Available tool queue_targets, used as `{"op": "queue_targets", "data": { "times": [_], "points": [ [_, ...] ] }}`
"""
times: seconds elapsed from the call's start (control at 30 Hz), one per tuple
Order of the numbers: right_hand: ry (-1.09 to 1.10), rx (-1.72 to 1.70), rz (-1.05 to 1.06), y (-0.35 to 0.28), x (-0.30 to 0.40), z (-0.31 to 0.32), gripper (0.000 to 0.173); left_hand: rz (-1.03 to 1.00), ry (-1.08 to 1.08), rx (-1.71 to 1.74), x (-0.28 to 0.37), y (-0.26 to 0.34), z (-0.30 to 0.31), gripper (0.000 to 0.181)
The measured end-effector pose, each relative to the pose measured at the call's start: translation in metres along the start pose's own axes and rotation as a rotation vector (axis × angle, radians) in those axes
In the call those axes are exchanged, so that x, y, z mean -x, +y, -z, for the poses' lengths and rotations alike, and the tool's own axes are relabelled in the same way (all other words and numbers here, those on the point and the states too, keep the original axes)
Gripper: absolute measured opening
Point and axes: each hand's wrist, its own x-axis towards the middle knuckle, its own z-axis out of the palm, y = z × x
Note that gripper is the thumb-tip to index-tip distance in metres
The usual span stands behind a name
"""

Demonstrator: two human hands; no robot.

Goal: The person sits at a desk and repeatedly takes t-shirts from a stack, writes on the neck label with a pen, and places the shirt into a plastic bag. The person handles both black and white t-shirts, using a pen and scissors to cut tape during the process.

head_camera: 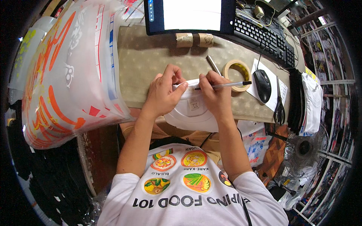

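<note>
A white shirt [181, 115] lies over the table's near edge, its neckline towards the tabletop. Inside the neck is a small label [193, 104] that bears writing. My left hand [164, 90] pinches the collar between thumb and fingers. In my right hand [216, 94] is a pen [234, 84] with a clear barrel and dark end; its tip points left, at the collar just above the label. Whether the tip touches the fabric I cannot tell. Part of the collar is hidden behind my fingers.
Beside my right hand are a masking tape roll [237, 75], a metal rod [214, 64], a black mouse [262, 86] and scissors [279, 110]. Two cardboard rolls [195, 40] stand below a screen [192, 15]; a keyboard [263, 41] lies right. Stacked printed plastic sheets [73, 73] overhang the left edge. A fan [304, 147] stands lower right.
</note>
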Motion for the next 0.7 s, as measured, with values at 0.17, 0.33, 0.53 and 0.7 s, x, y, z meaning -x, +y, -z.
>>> {"op": "queue_targets", "data": {
  "times": [0.17, 0.33, 0.53, 0.7],
  "points": [
    [-0.025, -0.052, -0.022, 0.007, 0.0, 0.003, 0.025, 0.011, -0.012, 0.008, 0.001, 0.005, 0.0, 0.025],
    [0.204, -0.363, 0.144, 0.002, -0.003, -0.003, 0.018, 0.009, 0.02, 0.137, 0.007, -0.008, -0.004, 0.026],
    [0.099, 0.092, 0.603, -0.041, 0.011, 0.036, 0.057, -0.625, 0.305, -0.129, 0.042, 0.094, 0.007, 0.036],
    [0.46, 0.039, 0.458, -0.118, 0.015, 0.063, 0.071, -0.197, 0.16, 0.335, 0.092, 0.097, 0.012, 0.042]
  ]
}}
